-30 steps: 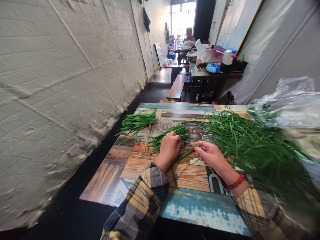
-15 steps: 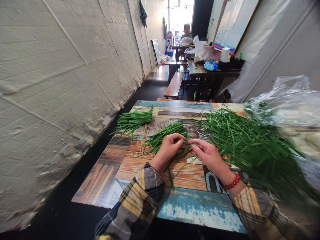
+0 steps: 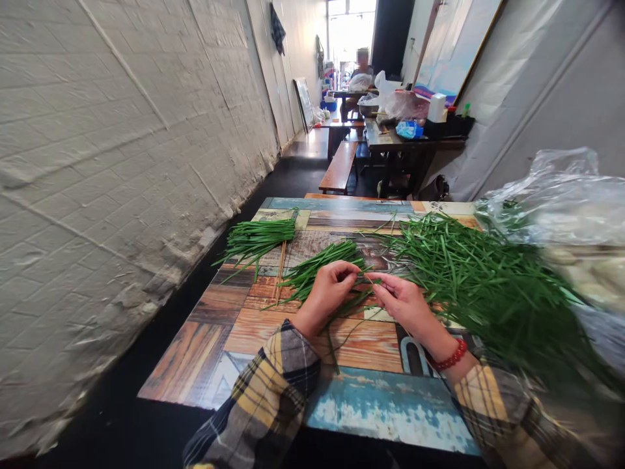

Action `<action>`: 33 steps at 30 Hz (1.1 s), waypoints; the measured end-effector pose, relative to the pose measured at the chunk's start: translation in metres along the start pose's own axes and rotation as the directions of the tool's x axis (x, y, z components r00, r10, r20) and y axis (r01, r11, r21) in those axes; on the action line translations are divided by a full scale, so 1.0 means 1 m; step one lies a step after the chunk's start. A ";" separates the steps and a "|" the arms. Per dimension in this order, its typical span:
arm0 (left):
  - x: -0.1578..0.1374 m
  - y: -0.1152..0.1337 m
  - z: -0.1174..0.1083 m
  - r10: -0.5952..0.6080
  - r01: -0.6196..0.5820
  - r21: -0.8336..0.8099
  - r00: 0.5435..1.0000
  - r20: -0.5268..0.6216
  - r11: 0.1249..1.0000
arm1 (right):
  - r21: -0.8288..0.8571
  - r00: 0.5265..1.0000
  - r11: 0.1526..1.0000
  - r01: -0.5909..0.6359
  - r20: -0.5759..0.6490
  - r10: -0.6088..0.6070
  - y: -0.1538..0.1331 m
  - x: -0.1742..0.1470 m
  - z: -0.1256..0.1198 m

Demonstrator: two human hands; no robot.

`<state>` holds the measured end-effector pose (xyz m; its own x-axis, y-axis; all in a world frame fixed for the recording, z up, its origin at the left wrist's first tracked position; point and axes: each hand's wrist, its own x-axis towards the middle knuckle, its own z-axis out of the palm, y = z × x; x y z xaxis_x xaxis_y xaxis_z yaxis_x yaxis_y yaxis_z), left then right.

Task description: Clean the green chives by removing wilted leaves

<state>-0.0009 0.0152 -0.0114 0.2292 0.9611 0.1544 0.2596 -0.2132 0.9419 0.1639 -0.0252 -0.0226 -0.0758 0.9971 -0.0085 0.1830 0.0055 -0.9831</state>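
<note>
My left hand (image 3: pixel 332 288) is closed in a pinch on green chives, whose blades trail beneath it. My right hand (image 3: pixel 404 305), with a red bead bracelet (image 3: pixel 453 355) at the wrist, pinches a thin bamboo skewer (image 3: pixel 370 281). The skewer's tip points toward the left fingertips; whether it pierces the chives is too small to tell. Just behind the left hand lies a bunch of chives (image 3: pixel 315 268). Farther left, a neat bundle of chives (image 3: pixel 261 236) rests by several bamboo skewers (image 3: pixel 280 270). A large loose heap of chives (image 3: pixel 469 267) spreads to the right of my right hand.
The patchwork wood-pattern table (image 3: pixel 205 352) stands beside a white wall (image 3: pixel 122 163) on the left. A clear plastic bag (image 3: pixel 561 202) with pale contents sits at the right edge. Beyond are a bench (image 3: pixel 340 166), a cluttered dark table (image 3: pixel 390 138) and a seated person (image 3: pixel 362 62).
Both hands keep nearly the same pose, pinched close together. The whole view has shifted very slightly.
</note>
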 end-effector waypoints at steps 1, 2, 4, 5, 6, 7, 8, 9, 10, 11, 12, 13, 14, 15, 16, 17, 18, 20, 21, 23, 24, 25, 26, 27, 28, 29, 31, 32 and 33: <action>0.000 -0.001 0.000 0.028 -0.028 0.048 1.000 -0.006 0.998 | 0.003 1.000 1.000 -0.005 0.001 0.005 -0.001 0.000 0.000; 0.001 -0.001 0.000 0.059 -0.058 0.096 0.998 -0.011 0.994 | 0.007 1.000 1.000 -0.008 0.003 0.008 -0.002 0.000 0.000; 0.002 -0.002 -0.001 0.119 -0.115 0.176 0.993 -0.010 0.978 | 0.010 1.000 1.000 -0.013 -0.001 0.013 -0.002 0.001 0.000; 0.002 -0.003 -0.001 0.142 -0.139 0.200 0.990 -0.002 0.970 | 0.009 1.000 1.000 -0.012 -0.007 0.012 -0.002 0.001 0.000; 0.002 -0.003 -0.002 0.161 -0.159 0.217 0.987 0.009 0.963 | 0.009 1.000 1.000 -0.010 -0.012 0.010 -0.002 0.002 0.000; 0.002 -0.003 -0.002 0.177 -0.178 0.227 0.984 0.023 0.958 | 0.012 1.000 1.000 -0.006 -0.015 0.006 -0.001 0.002 0.000; 0.002 -0.003 -0.002 0.189 -0.192 0.232 0.981 0.039 0.954 | 0.020 1.000 1.000 -0.003 -0.015 0.003 -0.001 0.002 0.000; 0.001 -0.003 -0.002 0.196 -0.204 0.233 0.979 0.057 0.951 | 0.032 1.000 0.999 0.000 -0.010 0.001 0.000 0.002 0.000; 0.001 -0.002 -0.002 0.201 -0.215 0.230 0.976 0.083 0.949 | 0.047 1.000 0.999 0.001 -0.003 0.000 0.001 0.003 0.000; 0.000 -0.002 -0.002 0.205 -0.228 0.223 0.971 0.119 0.948 | 0.059 1.000 0.998 -0.001 0.007 0.000 0.002 0.003 0.000; 0.000 -0.001 -0.002 0.209 -0.241 0.214 0.964 0.162 0.947 | 0.063 1.000 0.998 -0.001 0.014 0.000 0.002 0.003 0.000; 0.000 0.000 -0.002 0.211 -0.252 0.205 0.957 0.201 0.946 | 0.058 1.000 0.998 0.000 0.020 -0.001 0.003 0.003 0.000; 0.000 0.001 -0.002 0.209 -0.256 0.200 0.951 0.227 0.946 | 0.047 1.000 0.999 0.002 0.023 -0.003 0.003 0.003 0.000; 0.000 0.001 -0.002 0.203 -0.250 0.201 0.953 0.225 0.947 | 0.034 1.000 0.999 0.006 0.023 -0.007 0.004 0.003 -0.001; 0.001 0.001 -0.003 0.190 -0.230 0.211 0.963 0.192 0.950 | 0.021 1.000 1.000 0.011 0.018 -0.012 0.003 0.003 -0.001; 0.002 0.000 -0.003 0.172 -0.200 0.230 0.975 0.138 0.953 | 0.012 1.000 1.000 0.016 0.014 -0.017 0.003 0.003 -0.001; 0.003 -0.001 -0.004 0.154 -0.169 0.254 0.985 0.078 0.952 | 0.012 1.000 1.000 0.020 0.008 -0.020 0.003 0.003 -0.001; 0.004 -0.004 -0.006 0.146 -0.140 0.326 0.989 0.004 0.935 | 0.040 1.000 0.999 0.016 -0.003 -0.015 0.002 0.003 -0.002; 0.004 -0.005 -0.007 0.154 -0.145 0.374 0.988 0.005 0.916 | 0.065 1.000 0.998 0.008 -0.008 -0.008 0.002 0.003 -0.002; 0.003 -0.008 -0.007 0.171 -0.177 0.486 0.984 0.057 0.856 | 0.113 1.000 0.994 -0.008 -0.013 0.009 0.003 0.003 -0.002; 0.002 -0.008 -0.007 0.172 -0.192 0.545 0.981 0.088 0.816 | 0.127 1.000 0.992 -0.013 -0.015 0.015 0.004 0.003 -0.003; 0.001 -0.008 -0.006 0.166 -0.203 0.600 0.979 0.116 0.774 | 0.129 1.000 0.991 -0.016 -0.013 0.018 0.005 0.003 -0.003; -0.001 -0.008 -0.006 0.157 -0.209 0.647 0.978 0.139 0.733 | 0.124 1.000 0.992 -0.016 -0.011 0.017 0.005 0.003 -0.003; -0.002 -0.008 -0.005 0.145 -0.213 0.685 0.977 0.155 0.697 | 0.115 1.000 0.993 -0.016 -0.009 0.017 0.006 0.003 -0.003; -0.003 -0.007 -0.004 0.135 -0.216 0.711 0.976 0.169 0.669 | 0.108 1.000 0.994 -0.017 -0.005 0.017 0.006 0.003 -0.003; -0.003 -0.007 -0.003 0.127 -0.218 0.728 0.976 0.179 0.650 | 0.105 1.000 0.994 -0.018 -0.003 0.018 0.006 0.003 -0.002; -0.003 -0.007 -0.002 0.121 -0.220 0.741 0.975 0.186 0.635 | 0.106 1.000 0.994 -0.023 -0.005 0.023 0.006 0.003 -0.002; -0.003 -0.008 -0.002 0.126 -0.221 0.740 0.975 0.183 0.635 | 0.110 1.000 0.994 -0.025 -0.006 0.026 0.006 0.003 -0.002; -0.003 -0.008 -0.002 0.135 -0.221 0.736 0.975 0.175 0.640 | 0.112 1.000 0.993 -0.025 -0.008 0.026 0.005 0.003 -0.002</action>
<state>-0.0054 0.0146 -0.0186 0.4225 0.8777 0.2259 0.8059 -0.4779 0.3494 0.1664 -0.0222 -0.0276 -0.0632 0.9975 -0.0328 0.0735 -0.0281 -0.9969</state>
